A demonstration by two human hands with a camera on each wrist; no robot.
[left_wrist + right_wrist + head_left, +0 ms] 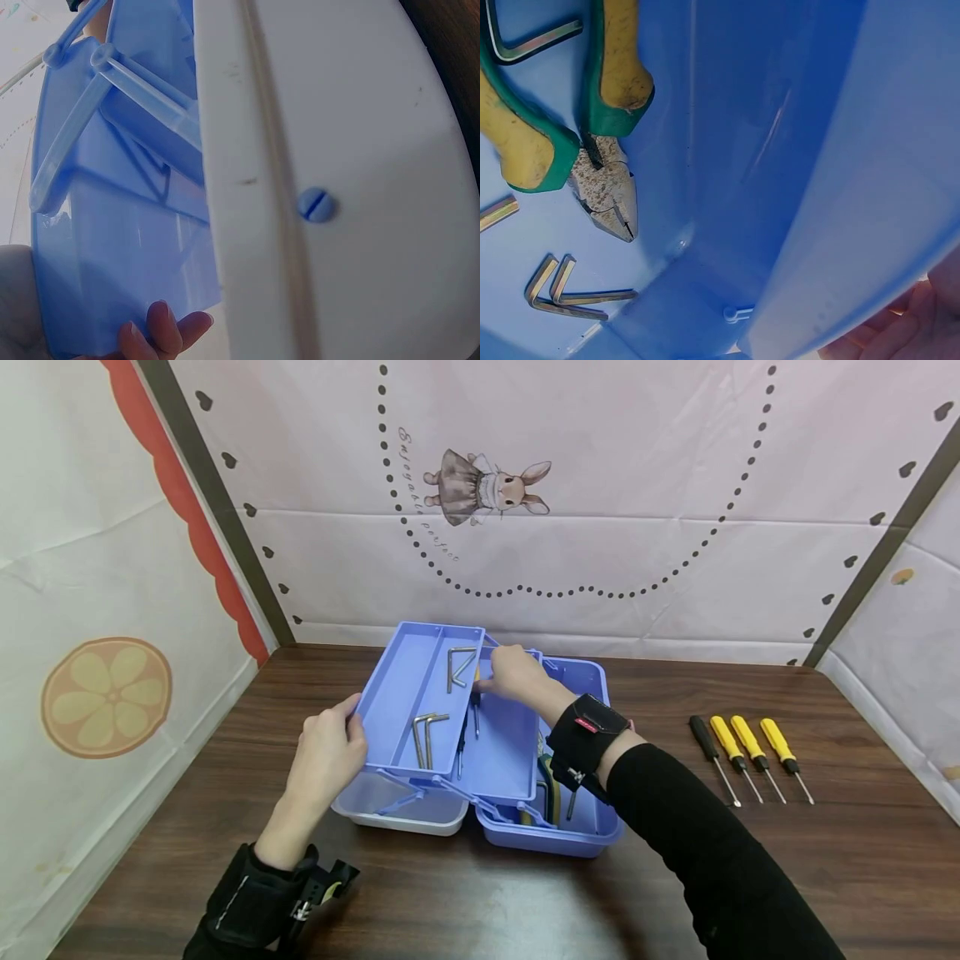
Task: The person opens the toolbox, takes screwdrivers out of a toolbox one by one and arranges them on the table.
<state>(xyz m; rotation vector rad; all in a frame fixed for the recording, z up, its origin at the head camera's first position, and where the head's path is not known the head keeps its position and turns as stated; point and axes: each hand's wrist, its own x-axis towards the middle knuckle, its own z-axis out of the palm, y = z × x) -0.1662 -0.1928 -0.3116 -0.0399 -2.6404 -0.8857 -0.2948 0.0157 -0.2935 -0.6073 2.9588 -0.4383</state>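
One screwdriver (476, 697) lies near the frame's centre in the middle tray (510, 743), its length running up and down. Your right hand (517, 675) is nearer, at its handle; whether you grip it cannot be told. Your left hand (330, 747) grips the upper tray (401, 685) by its left edge.

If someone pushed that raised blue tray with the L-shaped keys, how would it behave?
The raised tray is probably stiff, given its straight edges. It would likely swing rather than slide, since hinged arms carry it. The loose hex keys might slip across its smooth floor.
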